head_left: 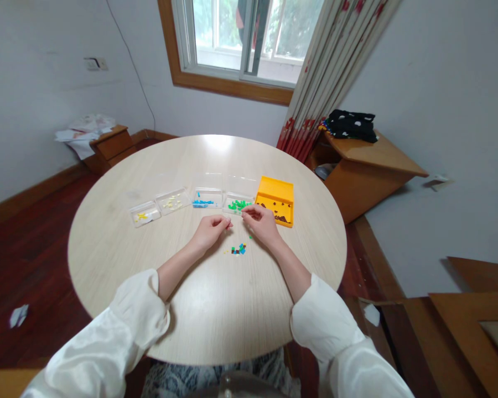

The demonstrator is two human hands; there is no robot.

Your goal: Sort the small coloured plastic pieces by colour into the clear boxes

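My left hand [209, 231] hovers over the middle of the table with thumb and fingertips pinched together; whatever is between them is too small to make out. Close to the clear tray of green pieces [239, 205] is my right hand [262, 222], its fingers also drawn into a pinch. It partly covers the yellow-orange box [288, 216], which has its lid up and holds small brown pieces. Below and between my hands lies a small cluster of blue, green, brown and yellow pieces [239, 249]. A single green piece [250, 237] rests just above it.
Left of the green tray stand clear trays with blue pieces [203, 203], pale yellow pieces [173, 202] and yellow pieces [141, 216]. All are on a round pale wooden table [216, 320]. A wooden cabinet [357, 171] with dark cloth [351, 126] stands beyond, at right.
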